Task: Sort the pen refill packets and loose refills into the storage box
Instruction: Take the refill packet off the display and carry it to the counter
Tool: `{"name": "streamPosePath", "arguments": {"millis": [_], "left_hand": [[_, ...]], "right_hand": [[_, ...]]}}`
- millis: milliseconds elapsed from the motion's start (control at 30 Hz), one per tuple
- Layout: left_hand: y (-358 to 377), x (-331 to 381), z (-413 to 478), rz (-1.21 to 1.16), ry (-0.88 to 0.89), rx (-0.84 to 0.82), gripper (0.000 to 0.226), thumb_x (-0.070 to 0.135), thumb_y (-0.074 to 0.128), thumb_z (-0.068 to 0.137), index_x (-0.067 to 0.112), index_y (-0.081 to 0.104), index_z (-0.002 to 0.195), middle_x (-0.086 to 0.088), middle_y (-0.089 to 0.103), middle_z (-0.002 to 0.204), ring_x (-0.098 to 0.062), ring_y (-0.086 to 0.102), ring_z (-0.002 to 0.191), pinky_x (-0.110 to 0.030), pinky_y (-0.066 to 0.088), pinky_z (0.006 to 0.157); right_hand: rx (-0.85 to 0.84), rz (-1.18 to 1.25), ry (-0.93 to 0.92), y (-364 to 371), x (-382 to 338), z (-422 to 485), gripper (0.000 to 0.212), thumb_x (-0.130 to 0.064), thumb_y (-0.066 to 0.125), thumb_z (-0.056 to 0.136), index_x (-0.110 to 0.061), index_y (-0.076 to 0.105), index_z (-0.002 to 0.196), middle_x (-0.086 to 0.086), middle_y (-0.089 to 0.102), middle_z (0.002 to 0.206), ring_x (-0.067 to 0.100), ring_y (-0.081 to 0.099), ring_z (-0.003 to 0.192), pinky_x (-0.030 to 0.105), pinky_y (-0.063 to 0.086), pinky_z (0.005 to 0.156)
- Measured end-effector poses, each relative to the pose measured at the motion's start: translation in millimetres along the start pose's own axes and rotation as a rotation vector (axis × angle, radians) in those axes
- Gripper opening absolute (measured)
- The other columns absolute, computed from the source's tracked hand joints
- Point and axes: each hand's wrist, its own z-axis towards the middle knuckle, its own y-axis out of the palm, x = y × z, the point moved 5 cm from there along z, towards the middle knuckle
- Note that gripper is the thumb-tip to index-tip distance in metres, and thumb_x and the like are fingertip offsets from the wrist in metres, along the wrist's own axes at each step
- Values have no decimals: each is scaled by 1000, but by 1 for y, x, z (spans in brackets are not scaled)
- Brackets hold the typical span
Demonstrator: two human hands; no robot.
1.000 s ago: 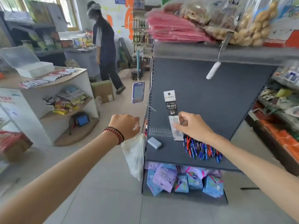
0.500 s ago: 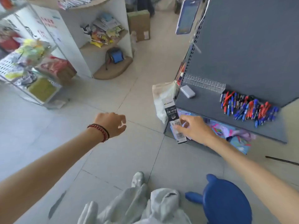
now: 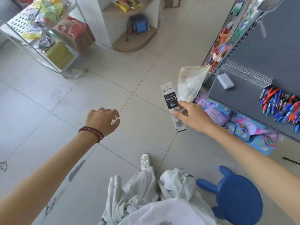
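a long narrow black-and-white plastic refill packet (image 3: 170, 101), printed dm-2018, stands nearly upright in the air, pinched at its lower half by the right hand (image 3: 193, 117). loose blue and red pens (image 3: 282, 106) lie heaped on a grey shelf (image 3: 243, 95).

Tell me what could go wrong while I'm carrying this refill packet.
The right hand only pinches the refill packet below its middle, so it may slip out. The blue stool stands on the floor close to your legs, so a step that way could trip you. The hanging plastic bag is right beside the packet and might snag it.
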Motion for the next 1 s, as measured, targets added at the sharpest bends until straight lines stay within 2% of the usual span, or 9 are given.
{"name": "streamPosePath", "arguments": {"millis": [67, 133, 167, 367, 533, 633, 800, 900, 1000], "left_hand": [[3, -5, 9, -56, -16, -22, 25, 43, 43, 92, 33, 57, 110, 19, 66, 102, -12, 57, 102, -30, 40, 81], [6, 0, 19, -91, -5, -34, 25, 41, 43, 92, 32, 58, 110, 18, 66, 103, -12, 57, 102, -29, 39, 79], [7, 4, 27, -87, 11, -46, 25, 41, 42, 92, 32, 58, 110, 17, 66, 104, -12, 57, 103, -29, 39, 79], [-21, 21, 93, -47, 64, -27, 24, 41, 40, 92, 31, 58, 105, 14, 66, 100, -12, 59, 97, -30, 37, 81], [-50, 2, 143, -53, -34, -1, 23, 44, 40, 92, 31, 59, 95, 12, 64, 94, -13, 57, 92, -31, 42, 82], [-63, -9, 172, -81, -50, 48, 22, 41, 41, 92, 30, 60, 95, 13, 65, 93, -13, 58, 90, -31, 43, 80], [-68, -47, 222, -169, -98, 33, 22, 42, 41, 92, 32, 60, 95, 17, 65, 93, -10, 59, 85, -30, 42, 81], [-64, -79, 253, -248, -121, 10, 20, 42, 41, 92, 35, 59, 95, 20, 64, 94, -8, 61, 85, -27, 40, 80], [-70, -107, 294, -283, -117, 41, 18, 38, 43, 92, 34, 61, 95, 18, 66, 92, -11, 61, 81, -28, 40, 77]], "right_hand": [[8, 56, 14, 7, -7, 13, 25, -30, 61, 94, -34, 49, 73, -13, 58, 74, 17, 57, 74, 29, 40, 66], [10, 109, 47, 14, -9, 27, 9, -29, 61, 94, -27, 60, 85, -5, 67, 82, 19, 62, 78, 30, 45, 70], [2, 114, 55, 16, -10, 34, 10, -29, 61, 94, -19, 63, 93, -2, 70, 87, 19, 64, 80, 30, 47, 74], [-71, 86, 18, 12, -4, 102, 16, -35, 60, 93, -19, 62, 94, -7, 70, 88, 14, 64, 78, 34, 51, 75], [-89, 235, 13, -13, -12, 164, 18, -34, 64, 92, -17, 65, 95, -11, 67, 82, -6, 58, 67, 9, 42, 62], [-121, 279, 44, -14, -17, 196, 17, -37, 64, 91, -21, 65, 96, -15, 65, 77, -10, 58, 65, 6, 41, 60], [-125, 246, 92, -17, -23, 260, 18, -34, 64, 92, -17, 64, 93, -8, 69, 81, -7, 58, 67, 9, 41, 61], [-64, 252, 170, -26, -30, 304, 16, -35, 63, 92, -18, 64, 91, -6, 69, 80, 8, 62, 75, 18, 42, 64], [28, 306, 228, -29, -39, 341, 8, -33, 63, 91, -25, 65, 88, -9, 68, 80, 9, 64, 78, 8, 40, 60]]}}
